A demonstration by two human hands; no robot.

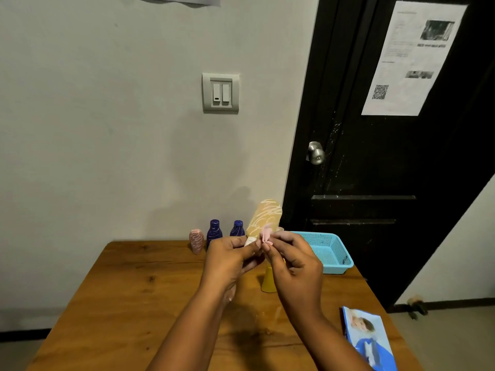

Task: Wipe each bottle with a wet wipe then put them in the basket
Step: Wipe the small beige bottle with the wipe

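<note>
My left hand (pixel 230 259) holds a tall tan bottle (pixel 263 218) by its white neck end, the body tilted up and away over the table. My right hand (pixel 293 263) pinches a small crumpled pinkish wet wipe (pixel 266 235) against the lower part of that bottle. Two dark blue bottles (pixel 214 232) (pixel 237 228) and a small pink bottle (pixel 196 241) stand at the table's far edge. A yellow bottle (pixel 268 279) stands on the table below my hands, partly hidden. The light blue mesh basket (pixel 332 250) sits at the far right of the table.
The wooden table (pixel 139 295) stands against a grey wall. A blue wet-wipe pack (pixel 368 338) lies at the table's near right edge. A black door with a metal knob (pixel 316 152) is behind the basket.
</note>
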